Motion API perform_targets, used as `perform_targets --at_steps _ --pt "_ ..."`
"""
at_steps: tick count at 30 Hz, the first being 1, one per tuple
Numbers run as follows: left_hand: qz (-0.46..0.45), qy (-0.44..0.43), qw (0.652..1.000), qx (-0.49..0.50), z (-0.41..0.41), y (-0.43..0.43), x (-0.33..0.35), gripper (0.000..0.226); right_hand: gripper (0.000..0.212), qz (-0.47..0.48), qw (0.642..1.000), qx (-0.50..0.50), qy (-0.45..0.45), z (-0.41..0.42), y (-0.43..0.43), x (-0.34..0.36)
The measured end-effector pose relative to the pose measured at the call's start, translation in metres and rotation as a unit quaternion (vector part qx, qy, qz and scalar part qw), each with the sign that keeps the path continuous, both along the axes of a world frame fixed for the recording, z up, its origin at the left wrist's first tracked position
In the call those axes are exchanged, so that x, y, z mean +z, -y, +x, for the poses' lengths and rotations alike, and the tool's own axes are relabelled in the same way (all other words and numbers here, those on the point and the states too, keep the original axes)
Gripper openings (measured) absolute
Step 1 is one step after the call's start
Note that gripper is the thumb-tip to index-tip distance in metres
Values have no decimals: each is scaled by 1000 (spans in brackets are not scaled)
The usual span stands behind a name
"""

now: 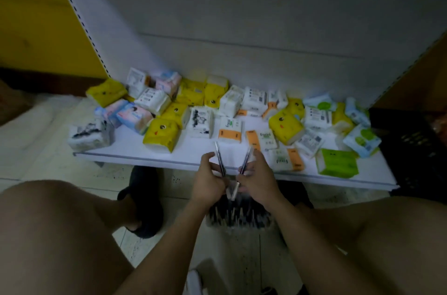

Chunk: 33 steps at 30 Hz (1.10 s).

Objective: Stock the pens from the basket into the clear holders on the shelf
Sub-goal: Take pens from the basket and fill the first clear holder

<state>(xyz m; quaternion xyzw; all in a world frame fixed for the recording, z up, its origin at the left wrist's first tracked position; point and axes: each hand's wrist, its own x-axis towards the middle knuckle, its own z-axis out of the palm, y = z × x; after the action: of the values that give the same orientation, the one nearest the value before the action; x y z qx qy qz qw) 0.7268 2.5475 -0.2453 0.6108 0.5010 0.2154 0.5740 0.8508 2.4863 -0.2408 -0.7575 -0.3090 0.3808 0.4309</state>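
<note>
The left hand (210, 181) grips the left pen (219, 158), the right hand (257, 179) the right pen (245, 160), fingers curled round each, above the basket (239, 216).

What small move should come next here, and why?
Probably look higher for the holders before lifting: the left hand grips the left pen, the right hand grips the right pen, above the basket, and this shelf shows only tissue packs.

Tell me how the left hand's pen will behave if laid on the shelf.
The left pen looks slim and straight, so it is probably stiff and light. Its narrow barrel may well roll on the flat shelf.
</note>
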Motion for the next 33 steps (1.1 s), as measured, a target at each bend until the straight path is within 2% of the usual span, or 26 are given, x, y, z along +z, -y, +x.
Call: perform_targets --at_steps 1,3,6,8,11,13,18,21,28,33 --pt "17 6 1000 -8 0 -2 11 88 85 22 999 17 25 1 0 13" --pt "61 15 997 -32 -2 -7 34 114 102 69 995 44 59 3 2 41" --pt "123 54 989 -61 -10 -13 77 123 101 140 986 59 71 4 3 87" --pt "146 85 983 -68 -14 -18 109 116 89 174 982 60 46 3 0 118" --pt "189 121 972 -73 -17 -25 158 104 63 242 968 32 56 2 -9 164" --pt "229 147 960 -67 -18 -29 188 91 53 294 954 8 62 3 -16 193" --pt "315 199 927 -38 -19 -38 259 58 49 362 927 19 100 2 -22 263" --pt "357 212 909 -32 -20 -42 294 45 45 376 916 41 132 2 -24 300" --pt "456 195 868 -15 -20 -57 378 39 42 411 887 53 203 -1 -35 385" --pt "493 177 851 -16 -15 -83 417 36 39 437 871 70 214 5 -61 422"
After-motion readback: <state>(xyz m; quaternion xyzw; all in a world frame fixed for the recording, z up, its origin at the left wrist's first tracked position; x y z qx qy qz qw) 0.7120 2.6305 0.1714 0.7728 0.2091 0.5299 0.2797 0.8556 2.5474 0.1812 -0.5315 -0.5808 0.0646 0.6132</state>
